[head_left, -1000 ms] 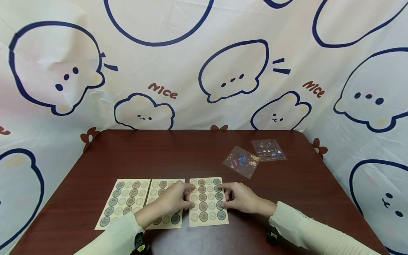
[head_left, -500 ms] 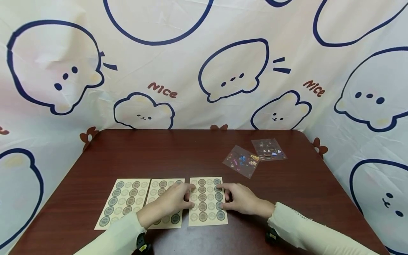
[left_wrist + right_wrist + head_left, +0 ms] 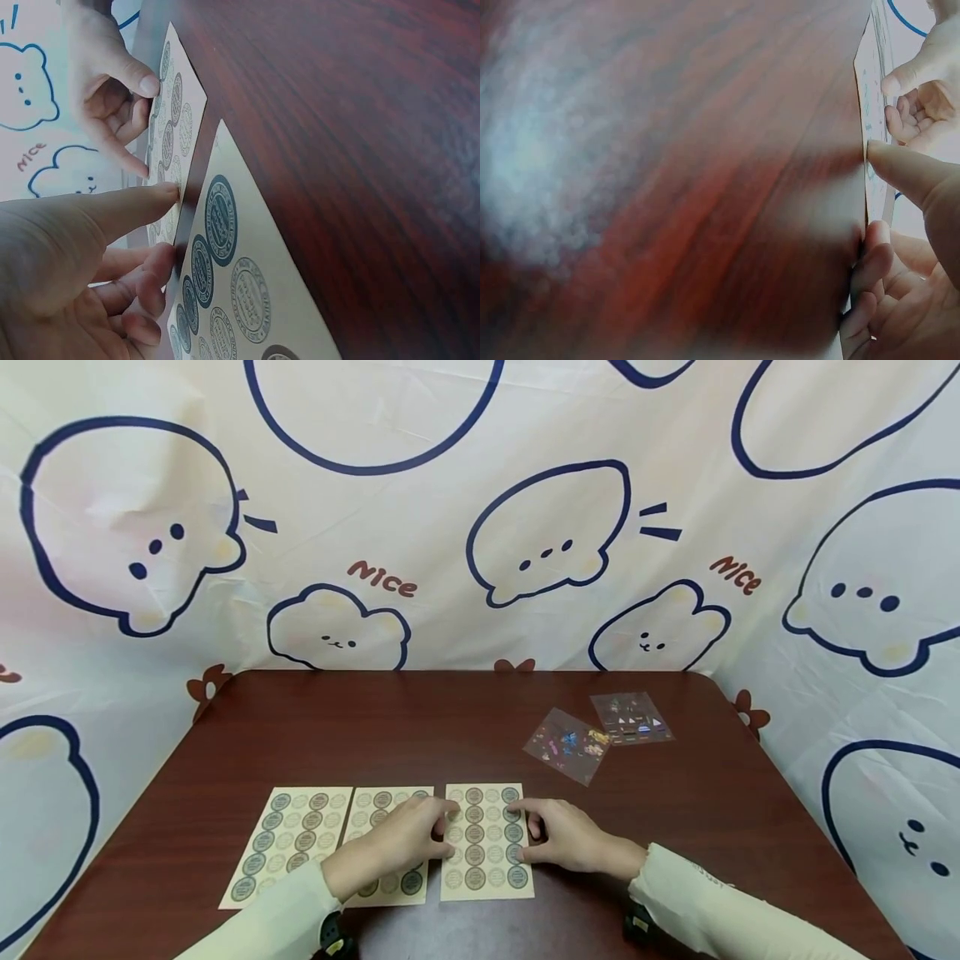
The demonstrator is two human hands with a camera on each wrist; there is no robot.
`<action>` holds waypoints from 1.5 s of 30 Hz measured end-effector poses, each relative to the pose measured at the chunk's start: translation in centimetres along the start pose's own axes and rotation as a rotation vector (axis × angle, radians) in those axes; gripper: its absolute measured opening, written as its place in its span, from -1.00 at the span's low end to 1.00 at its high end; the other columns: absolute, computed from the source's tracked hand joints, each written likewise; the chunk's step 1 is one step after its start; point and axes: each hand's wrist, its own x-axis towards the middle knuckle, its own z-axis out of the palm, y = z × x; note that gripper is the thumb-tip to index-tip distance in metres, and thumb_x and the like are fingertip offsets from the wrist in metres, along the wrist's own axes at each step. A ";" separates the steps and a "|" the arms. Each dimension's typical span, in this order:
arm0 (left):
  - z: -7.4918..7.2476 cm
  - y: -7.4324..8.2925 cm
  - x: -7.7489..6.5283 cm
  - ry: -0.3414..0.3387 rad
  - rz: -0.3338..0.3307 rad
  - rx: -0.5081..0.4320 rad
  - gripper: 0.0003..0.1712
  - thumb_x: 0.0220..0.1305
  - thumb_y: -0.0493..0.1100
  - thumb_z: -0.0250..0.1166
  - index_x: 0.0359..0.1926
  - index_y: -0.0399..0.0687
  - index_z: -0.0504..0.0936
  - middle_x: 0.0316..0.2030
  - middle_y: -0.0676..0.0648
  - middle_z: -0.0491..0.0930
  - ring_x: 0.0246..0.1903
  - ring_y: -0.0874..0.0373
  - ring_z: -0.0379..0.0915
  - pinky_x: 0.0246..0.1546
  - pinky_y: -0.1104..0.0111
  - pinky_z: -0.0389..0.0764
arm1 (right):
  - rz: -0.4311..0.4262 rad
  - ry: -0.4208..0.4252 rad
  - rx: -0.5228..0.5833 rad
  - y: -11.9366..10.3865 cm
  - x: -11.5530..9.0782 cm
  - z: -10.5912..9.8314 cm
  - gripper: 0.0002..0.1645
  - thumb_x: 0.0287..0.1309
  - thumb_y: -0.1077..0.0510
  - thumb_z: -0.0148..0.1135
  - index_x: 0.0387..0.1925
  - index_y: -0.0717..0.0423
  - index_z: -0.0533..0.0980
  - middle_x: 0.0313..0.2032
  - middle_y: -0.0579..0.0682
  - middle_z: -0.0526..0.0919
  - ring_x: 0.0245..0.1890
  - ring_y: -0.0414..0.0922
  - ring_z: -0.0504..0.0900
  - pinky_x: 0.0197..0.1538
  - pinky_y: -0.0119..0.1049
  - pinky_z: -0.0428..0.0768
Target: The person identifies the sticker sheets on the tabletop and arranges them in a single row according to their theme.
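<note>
Left hand (image 3: pixel 401 839) and right hand (image 3: pixel 566 835) flank the rightmost sticker sheet (image 3: pixel 486 845), which lies on the brown tabletop (image 3: pixel 420 727), nearest the person. Each has thumb and forefinger spread apart, their tips resting at its two side edges rather than pinching it; the other fingers fold loosely inward. Just beside it lies the middle sticker sheet (image 3: pixel 393 890), partly covered by that left hand, and then the left sticker sheet (image 3: pixel 288 835), its near corner crossed by a pale sleeve (image 3: pixel 270 914). All three carry rows of round stickers (image 3: pixel 475 834). Farther off, toward the right, a clear sheet (image 3: pixel 568 746) with colourful bits meets a second clear sheet (image 3: pixel 632 718) at one corner. Behind everything hangs a cartoon-printed cloth (image 3: pixel 442 527) lettered "Nice".

Compared with half a second ago, the rightmost sticker sheet's near end sits slightly more to the left, so the gap to its neighbour has narrowed there; the fingers hold much the same pose.

From the left wrist I can make out the strip of bare wood between those two sheets and the curled fingers that the head view hides. The right wrist view catches the sheet nearly edge-on, beside blurred glare on the wood.
</note>
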 end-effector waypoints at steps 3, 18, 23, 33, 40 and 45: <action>0.1 0.0 0.0 0.002 0.011 0.004 -0.47 0.02 -0.24 0.57 0.05 -0.26 0.65 -0.54 0.06 0.50 -0.58 0.33 0.24 -0.54 0.46 0.31 | -0.011 0.006 0.007 0.0 0.0 0.1 -0.28 -0.01 0.05 0.56 0.23 0.08 0.55 -0.50 -0.19 0.47 -0.55 -0.40 0.32 -0.40 -0.47 0.32; -0.2 0.0 0.0 -0.007 0.019 0.044 -0.69 0.00 -0.23 0.57 -0.27 -0.07 0.61 -0.55 0.02 0.50 -0.57 0.30 0.24 -0.55 0.45 0.28 | -0.014 -0.010 0.041 0.2 0.1 0.1 -0.28 0.01 0.02 0.56 0.23 0.07 0.54 -0.52 -0.15 0.48 -0.57 -0.38 0.31 -0.44 -0.48 0.27; -0.3 0.0 0.1 -0.006 0.023 0.063 -0.68 -0.02 -0.21 0.59 -0.28 -0.07 0.61 -0.55 0.02 0.51 -0.57 0.30 0.25 -0.54 0.44 0.29 | -0.008 -0.009 0.027 0.2 0.2 0.1 -0.27 0.02 0.00 0.56 0.24 0.05 0.54 -0.52 -0.17 0.47 -0.57 -0.37 0.31 -0.43 -0.48 0.27; -0.5 0.1 0.1 0.002 0.015 0.089 -0.59 -0.07 -0.21 0.61 -0.17 -0.14 0.65 -0.54 0.04 0.49 -0.53 0.27 0.28 -0.50 0.42 0.31 | -0.001 -0.012 0.019 0.2 0.3 0.0 -0.26 0.01 -0.01 0.57 0.25 0.03 0.53 -0.51 -0.19 0.47 -0.58 -0.36 0.30 -0.44 -0.47 0.27; -0.5 0.2 0.0 0.017 -0.026 0.101 -0.50 -0.12 -0.17 0.64 -0.10 -0.13 0.68 -0.48 0.08 0.51 -0.48 0.26 0.33 -0.45 0.39 0.36 | -0.006 -0.024 0.019 0.2 0.3 0.1 -0.25 0.03 -0.03 0.55 0.26 0.04 0.52 -0.50 -0.20 0.46 -0.58 -0.36 0.30 -0.43 -0.47 0.26; -0.5 0.3 0.0 0.017 -0.035 0.107 -0.46 -0.11 -0.15 0.63 -0.04 -0.13 0.69 -0.46 0.09 0.51 -0.47 0.26 0.33 -0.44 0.39 0.38 | -0.005 -0.022 0.022 0.2 0.2 0.0 -0.26 0.03 -0.03 0.55 0.25 0.04 0.52 -0.50 -0.20 0.46 -0.57 -0.36 0.30 -0.43 -0.47 0.27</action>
